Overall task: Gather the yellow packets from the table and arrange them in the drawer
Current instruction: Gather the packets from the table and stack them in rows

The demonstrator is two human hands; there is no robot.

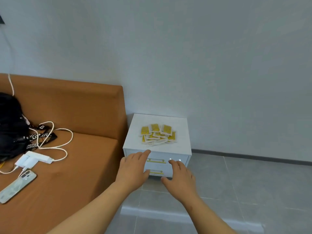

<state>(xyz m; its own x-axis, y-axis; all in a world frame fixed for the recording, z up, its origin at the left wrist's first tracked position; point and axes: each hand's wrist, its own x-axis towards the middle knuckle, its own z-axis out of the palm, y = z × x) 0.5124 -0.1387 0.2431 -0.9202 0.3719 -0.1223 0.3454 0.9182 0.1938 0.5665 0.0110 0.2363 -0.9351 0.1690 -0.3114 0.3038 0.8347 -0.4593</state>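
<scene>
Several yellow packets (158,134) lie in a loose heap on top of a small white bedside table (179,125). The table has two shut drawers with yellow-green handles, an upper drawer (157,160) and a lower drawer (156,172). My left hand (133,169) reaches out in front of the drawers' left side, fingers straight, fingertips near the table's front edge. My right hand (179,177) is stretched out in front of the drawers' right side, fingers straight. Neither hand holds anything.
An orange sofa (81,149) stands against the table's left side. On it lie a phone (16,186), a white charger (33,159) with a looping cable, and a black bag (11,125). Grey tiled floor (253,191) spreads to the right, a wall behind.
</scene>
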